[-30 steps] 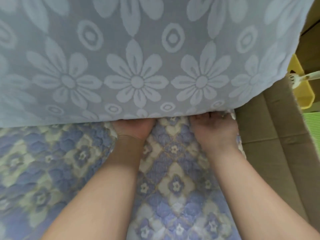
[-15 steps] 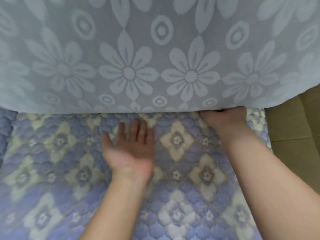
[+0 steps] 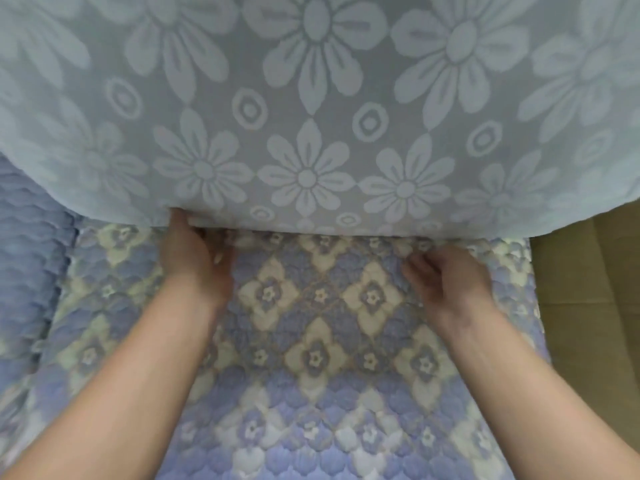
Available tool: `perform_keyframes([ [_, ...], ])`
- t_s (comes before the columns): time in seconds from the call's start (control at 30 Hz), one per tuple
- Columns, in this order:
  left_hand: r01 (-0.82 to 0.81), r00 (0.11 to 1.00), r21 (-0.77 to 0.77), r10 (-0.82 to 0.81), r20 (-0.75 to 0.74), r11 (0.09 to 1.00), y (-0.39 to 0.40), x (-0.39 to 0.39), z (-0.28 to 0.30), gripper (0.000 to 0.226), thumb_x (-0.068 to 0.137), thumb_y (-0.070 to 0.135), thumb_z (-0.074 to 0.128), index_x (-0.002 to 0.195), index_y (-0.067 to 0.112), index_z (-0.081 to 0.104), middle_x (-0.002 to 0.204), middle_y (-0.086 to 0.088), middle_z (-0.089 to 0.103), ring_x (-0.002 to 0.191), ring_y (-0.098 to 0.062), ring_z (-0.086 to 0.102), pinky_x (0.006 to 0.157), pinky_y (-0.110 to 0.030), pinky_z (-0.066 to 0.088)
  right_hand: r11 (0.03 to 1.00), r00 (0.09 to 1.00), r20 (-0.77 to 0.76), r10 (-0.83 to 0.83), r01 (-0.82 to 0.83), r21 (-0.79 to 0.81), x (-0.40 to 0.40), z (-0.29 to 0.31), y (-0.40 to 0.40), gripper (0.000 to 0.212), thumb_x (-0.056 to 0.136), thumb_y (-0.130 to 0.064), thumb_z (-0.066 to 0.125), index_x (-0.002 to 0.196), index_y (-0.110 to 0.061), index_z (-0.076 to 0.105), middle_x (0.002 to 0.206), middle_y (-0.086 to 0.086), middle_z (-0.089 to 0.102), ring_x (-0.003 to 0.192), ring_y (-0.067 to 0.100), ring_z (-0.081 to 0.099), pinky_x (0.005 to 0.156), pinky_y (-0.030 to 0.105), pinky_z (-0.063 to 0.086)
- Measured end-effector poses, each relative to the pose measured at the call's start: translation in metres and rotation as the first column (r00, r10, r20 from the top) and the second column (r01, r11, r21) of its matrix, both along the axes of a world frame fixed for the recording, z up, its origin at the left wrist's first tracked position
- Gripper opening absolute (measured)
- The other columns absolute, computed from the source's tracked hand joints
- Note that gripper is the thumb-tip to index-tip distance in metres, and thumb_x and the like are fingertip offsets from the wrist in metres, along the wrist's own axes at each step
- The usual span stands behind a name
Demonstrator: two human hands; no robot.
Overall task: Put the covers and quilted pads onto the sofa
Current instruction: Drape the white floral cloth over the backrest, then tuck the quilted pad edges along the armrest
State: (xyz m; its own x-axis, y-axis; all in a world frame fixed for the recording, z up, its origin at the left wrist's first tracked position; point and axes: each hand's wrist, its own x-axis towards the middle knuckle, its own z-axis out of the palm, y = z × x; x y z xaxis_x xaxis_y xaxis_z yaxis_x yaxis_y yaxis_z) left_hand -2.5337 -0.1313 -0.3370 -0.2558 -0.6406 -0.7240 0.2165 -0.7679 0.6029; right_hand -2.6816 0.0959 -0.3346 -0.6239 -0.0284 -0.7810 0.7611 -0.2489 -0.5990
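Observation:
A quilted pad (image 3: 322,306) with blue and cream diamond flowers lies on the sofa seat. Behind it stands the back cushion in a pale blue-grey daisy cover (image 3: 311,116). My left hand (image 3: 194,261) lies on the pad's far left part, its fingers reaching straight into the gap under the cover's lower edge, fingertips hidden. My right hand (image 3: 446,275) rests on the pad just in front of that gap. Its fingers are curled and pinch a small fold of the pad.
A second seat section in plain blue quilting (image 3: 27,271) adjoins on the left. Brown cardboard (image 3: 585,306) lies beside the sofa on the right.
My left hand went from flat on the pad to the gap further left. My right hand drew back from the gap and curled. The view shifted left.

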Motion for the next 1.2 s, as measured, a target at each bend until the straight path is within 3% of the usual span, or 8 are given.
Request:
perform_keyframes([
  [0.27,0.062,0.970,0.022,-0.055,-0.239,0.998,-0.060,-0.046,0.006,0.118,0.048,0.090,0.069,0.146,0.067,0.007,0.155,0.013,0.043,0.128,-0.034,0.057,0.093,-0.079,0.039,0.949,0.957,-0.161,0.241,-0.267,-0.166,-0.024,0.044,-0.054,0.030,0.090,0.010,0.038,0.108,0.008,0.062,0.116,0.019,0.068,0.108,0.035,0.064,0.096,0.054,0.052],
  [0.47,0.546,0.796,-0.302,-0.370,0.479,0.781,0.014,0.080,0.001,0.066,0.100,0.027,0.056,0.158,0.031,0.024,0.131,0.004,0.057,0.093,-0.008,0.066,0.070,-0.021,0.054,0.919,0.913,-0.109,0.393,-0.386,0.079,0.034,0.018,-0.001,0.023,0.095,-0.003,0.043,0.105,-0.019,0.055,0.089,-0.002,0.058,0.086,0.015,0.062,0.075,0.027,0.049],
  [0.53,0.764,0.533,-0.297,-0.300,0.791,0.573,0.054,0.161,-0.010,0.059,0.097,0.025,0.056,0.152,0.015,0.040,0.135,-0.012,0.056,0.110,-0.017,0.063,0.090,-0.022,0.049,0.718,0.755,-0.086,0.650,-0.574,0.393,0.072,0.004,0.014,0.031,0.090,-0.020,0.057,0.120,-0.025,0.060,0.095,-0.006,0.063,0.088,0.018,0.066,0.075,0.029,0.051],
  [0.63,0.880,0.129,0.007,-0.253,0.959,0.476,0.118,0.286,-0.026,0.060,0.095,0.037,0.057,0.151,0.023,0.042,0.161,-0.016,0.026,0.147,-0.035,0.025,0.118,-0.044,0.025,0.125,0.269,0.089,0.959,-0.683,0.719,0.136,0.000,0.021,0.053,0.084,-0.023,0.058,0.137,-0.022,0.058,0.128,0.006,0.062,0.117,0.031,0.059,0.097,0.038,0.045],
  [0.7,0.850,0.024,0.110,-0.247,0.969,0.515,0.152,0.350,-0.025,0.063,0.098,0.046,0.053,0.155,0.035,0.031,0.166,-0.008,0.009,0.152,-0.029,0.010,0.120,-0.048,0.020,-0.144,0.007,0.179,0.984,-0.558,0.817,0.181,0.000,0.014,0.056,0.086,-0.022,0.050,0.141,-0.015,0.053,0.143,0.022,0.049,0.128,0.041,0.046,0.107,0.041,0.035],
  [0.83,0.795,-0.009,0.098,-0.151,0.989,0.598,0.146,0.431,-0.035,0.061,0.097,0.053,0.039,0.151,0.026,0.038,0.160,-0.015,0.027,0.145,-0.037,0.028,0.115,-0.056,0.028,-0.245,-0.280,0.156,0.947,-0.318,0.916,0.275,-0.024,-0.003,0.072,0.075,-0.033,0.034,0.139,-0.006,0.054,0.144,0.033,0.042,0.126,0.054,0.041,0.109,0.055,0.035],
  [1.07,0.687,0.332,0.123,-0.460,0.823,0.716,0.057,0.506,-0.046,0.048,0.102,0.049,0.039,0.145,0.027,0.040,0.146,-0.010,0.051,0.127,-0.033,0.051,0.102,-0.045,0.041,-0.425,-0.186,0.386,0.903,-0.276,0.862,0.363,-0.038,-0.045,0.073,0.093,-0.028,0.038,0.160,-0.020,0.011,0.166,0.016,-0.006,0.151,0.041,-0.004,0.121,0.055,0.008],
  [1.2,0.783,-0.066,0.391,-0.559,0.827,0.485,0.047,0.503,-0.035,0.049,0.105,0.044,0.021,0.150,0.024,0.028,0.143,-0.019,0.052,0.126,-0.040,0.052,0.101,-0.049,0.038,-0.439,-0.225,0.385,0.895,-0.289,0.851,0.356,-0.027,-0.046,0.074,0.092,-0.028,0.039,0.160,-0.019,0.012,0.167,0.016,-0.003,0.152,0.040,-0.001,0.123,0.052,0.009],
])
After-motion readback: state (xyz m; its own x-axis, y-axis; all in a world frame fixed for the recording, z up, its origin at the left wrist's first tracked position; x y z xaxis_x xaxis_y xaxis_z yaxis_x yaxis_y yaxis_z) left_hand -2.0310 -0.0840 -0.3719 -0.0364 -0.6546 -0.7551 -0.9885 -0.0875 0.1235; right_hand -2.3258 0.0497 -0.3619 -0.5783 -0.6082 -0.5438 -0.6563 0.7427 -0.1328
